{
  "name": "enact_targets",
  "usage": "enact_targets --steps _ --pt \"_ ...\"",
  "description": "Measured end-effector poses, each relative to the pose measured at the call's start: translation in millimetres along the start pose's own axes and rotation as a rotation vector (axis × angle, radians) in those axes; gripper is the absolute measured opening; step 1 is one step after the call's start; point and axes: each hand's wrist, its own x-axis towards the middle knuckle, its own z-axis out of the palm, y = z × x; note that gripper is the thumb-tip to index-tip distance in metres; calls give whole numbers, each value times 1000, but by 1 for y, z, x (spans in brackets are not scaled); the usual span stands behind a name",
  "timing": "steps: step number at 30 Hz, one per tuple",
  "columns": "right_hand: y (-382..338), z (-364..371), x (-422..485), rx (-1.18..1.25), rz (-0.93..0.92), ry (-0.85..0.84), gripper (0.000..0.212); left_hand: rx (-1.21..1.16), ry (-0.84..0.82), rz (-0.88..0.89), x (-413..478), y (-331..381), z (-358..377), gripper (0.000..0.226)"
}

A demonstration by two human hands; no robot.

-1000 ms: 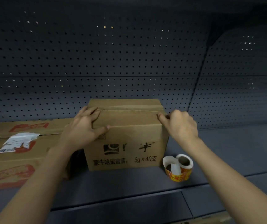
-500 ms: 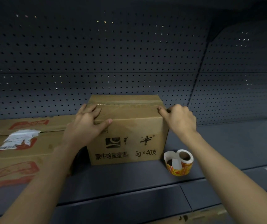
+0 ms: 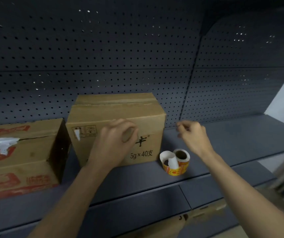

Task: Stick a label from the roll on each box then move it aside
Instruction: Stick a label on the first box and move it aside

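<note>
A plain brown cardboard box (image 3: 117, 115) with black print stands on the dark shelf (image 3: 137, 179), against the pegboard back. A small white strip (image 3: 77, 135) shows on its front face at the upper left. My left hand (image 3: 115, 141) hovers in front of that face, fingers loosely curled, holding nothing. My right hand (image 3: 193, 134) hangs to the right of the box, apart from it, fingers curled in. The label roll (image 3: 176, 162), yellow and red with a white loose end, lies on the shelf below my right hand, just right of the box.
A wider brown box (image 3: 21, 157) with red print and a torn white label stands at the left, close beside the middle box. A perforated dark back panel (image 3: 120, 57) closes the rear. Another cardboard box (image 3: 204, 213) shows below the shelf's front edge.
Both hands have let go of the box's top corners and dropped lower. The box now stands slightly turned, nearer the left box.
</note>
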Motion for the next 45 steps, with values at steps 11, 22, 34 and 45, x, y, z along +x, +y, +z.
enact_targets --steps 11,22,34,45 --pt "41 32 -45 -166 88 -270 9 -590 -409 -672 -28 27 108 19" --pt "51 21 -93 -308 -556 187 12 -1196 -449 -995 -31 46 123 27" --pt "75 7 -89 -47 -299 39 11 -951 -455 -860 -34 37 142 13" --pt "95 3 -57 -54 101 6 29 -991 -403 -903 -27 42 142 13"
